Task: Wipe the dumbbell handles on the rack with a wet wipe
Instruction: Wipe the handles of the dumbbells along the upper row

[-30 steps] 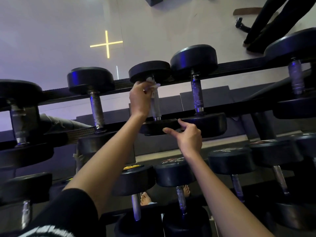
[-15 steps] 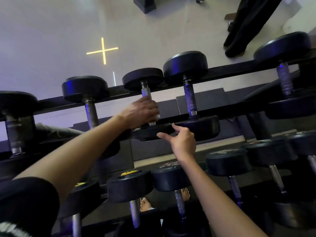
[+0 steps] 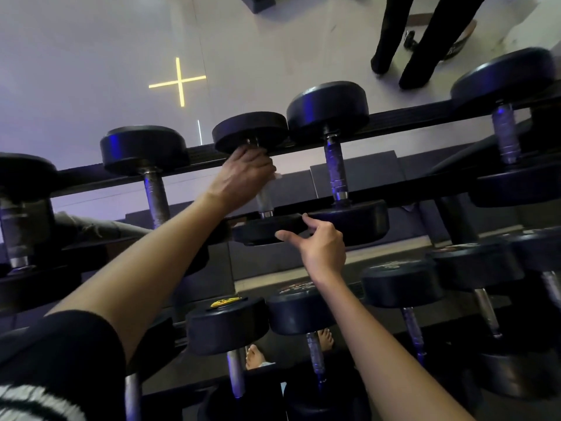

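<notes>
Knurled steel handle (image 3: 263, 198): rigid, grippy. Your left hand (image 3: 243, 174) clamps thin wet wipe (image 3: 277, 176) around far end; right hand (image 3: 318, 244), loosely open, steadies heavy dumbbell's near head (image 3: 267, 230).

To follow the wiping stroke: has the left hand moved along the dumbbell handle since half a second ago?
Yes. The left hand moved up the metal handle, from the near black head toward the far one.

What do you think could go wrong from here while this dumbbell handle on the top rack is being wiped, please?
1. The left hand wraps the steel handle with only a corner of the white wet wipe showing; it may bunch and miss patches.
2. The right hand merely fingertips the black round dumbbell head, so the dumbbell could roll.
3. The neighbouring larger black dumbbell sits close; fingers might get pinched.
</notes>
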